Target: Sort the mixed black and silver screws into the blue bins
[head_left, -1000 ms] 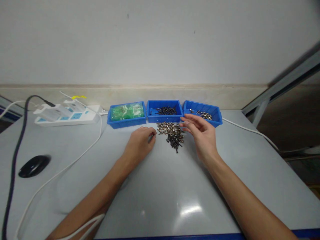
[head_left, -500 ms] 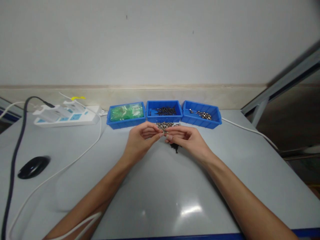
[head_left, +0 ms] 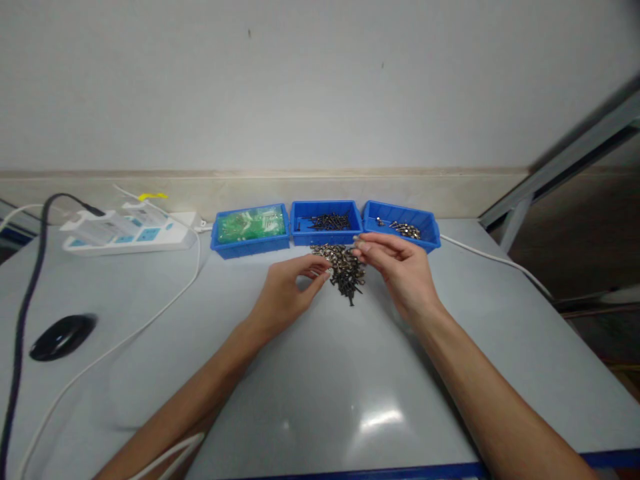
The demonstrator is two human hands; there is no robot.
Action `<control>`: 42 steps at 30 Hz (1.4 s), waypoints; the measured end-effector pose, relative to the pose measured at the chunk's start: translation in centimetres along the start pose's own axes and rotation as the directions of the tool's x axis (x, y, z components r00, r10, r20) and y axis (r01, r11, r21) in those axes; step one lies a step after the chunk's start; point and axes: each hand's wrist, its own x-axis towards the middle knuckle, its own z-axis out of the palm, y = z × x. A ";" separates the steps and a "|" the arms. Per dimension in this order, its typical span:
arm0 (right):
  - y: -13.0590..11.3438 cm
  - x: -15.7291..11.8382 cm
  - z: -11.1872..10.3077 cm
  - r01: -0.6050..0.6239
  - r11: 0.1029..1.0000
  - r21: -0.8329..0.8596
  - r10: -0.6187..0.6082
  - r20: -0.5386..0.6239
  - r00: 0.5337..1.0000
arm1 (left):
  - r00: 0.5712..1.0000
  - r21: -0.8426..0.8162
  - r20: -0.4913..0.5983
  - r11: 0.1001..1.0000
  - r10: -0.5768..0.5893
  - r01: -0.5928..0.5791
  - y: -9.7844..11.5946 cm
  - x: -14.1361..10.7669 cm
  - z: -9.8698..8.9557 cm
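Note:
A pile of small screws [head_left: 345,268], silvery at the back and black at the front, lies on the table between my hands. My left hand [head_left: 295,283] is at the pile's left edge, thumb and fingertips close together; what they hold, if anything, is too small to name. On the pile's right, my right hand [head_left: 400,267] is pinched around a small thing that I cannot make out, near the right blue bin [head_left: 425,243]. That bin holds silvery screws. Black screws lie in the middle blue bin [head_left: 327,238], and green packets [head_left: 253,225] fill the left blue bin [head_left: 250,249].
A white power strip [head_left: 175,233] with plugged-in adapters stands at the back left. Its cables run down the table's left side, around a black mouse [head_left: 63,338]. Behind the bins rises a wall [head_left: 320,100]. Another white cable [head_left: 495,259] crosses the back right.
My hands have moved apart. My right hand has gone right and slightly up, away from my left hand, uncovering the screw pile. My left hand has hardly moved.

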 end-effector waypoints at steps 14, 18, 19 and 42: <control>-0.9 0.9 -3.7 0.281 0.653 -0.703 0.091 0.441 0.893 | 0.957 0.383 0.193 0.882 0.216 -0.276 -1.0 -0.6 0.8; -0.7 1.1 -4.0 0.269 0.681 -0.681 0.129 0.473 0.871 | 0.954 0.382 0.202 0.879 0.222 -0.285 -0.9 -0.6 0.7; -0.6 1.2 -4.2 0.259 0.704 -0.661 0.129 0.478 0.869 | 0.954 0.382 0.202 0.879 0.222 -0.286 -0.8 -0.6 0.7; -2.1 0.2 -2.7 -0.134 0.955 -0.266 0.264 0.547 0.794 | 0.891 0.244 0.057 0.859 0.451 -0.450 0.9 -0.1 0.2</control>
